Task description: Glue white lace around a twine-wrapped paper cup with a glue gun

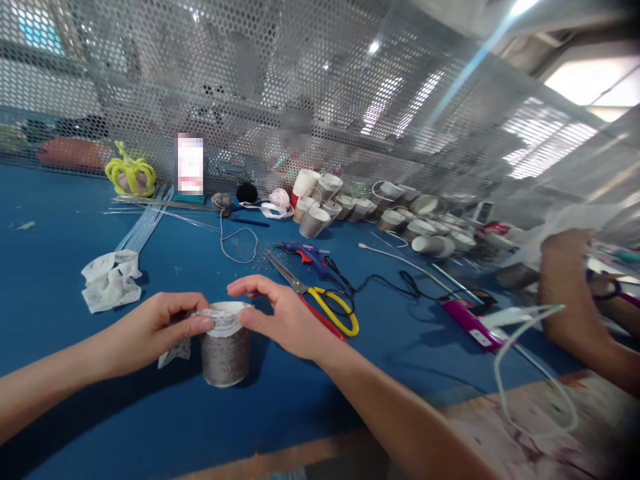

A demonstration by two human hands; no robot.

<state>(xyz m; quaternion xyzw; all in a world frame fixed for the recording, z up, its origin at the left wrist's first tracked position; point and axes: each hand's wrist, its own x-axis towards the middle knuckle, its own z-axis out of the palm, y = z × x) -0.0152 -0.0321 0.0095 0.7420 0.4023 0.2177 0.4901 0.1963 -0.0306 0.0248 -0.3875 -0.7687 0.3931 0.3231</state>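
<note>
A grey cup (pixel 225 360) with a white rim stands upright on the blue table before me. White lace ribbon (pixel 226 323) lies along its upper edge. My left hand (pixel 167 323) is closed in a pinch on the ribbon at the cup's left side, and a loose end hangs below the fingers. My right hand (pixel 287 320) is at the cup's right side, its thumb touching the lace near the rim. Its index finger stretches out above the cup, apart from the thumb; the other fingers are partly hidden.
Scissors (pixel 327 310) and a blue glue gun (pixel 310 257) with a black cord lie right of the cup. Crumpled lace (pixel 113 283) lies left. Several cups (pixel 315 223), yarn balls (pixel 247 193) and a phone (pixel 191 165) are farther back. Another person's arm (pixel 570 307) is at right.
</note>
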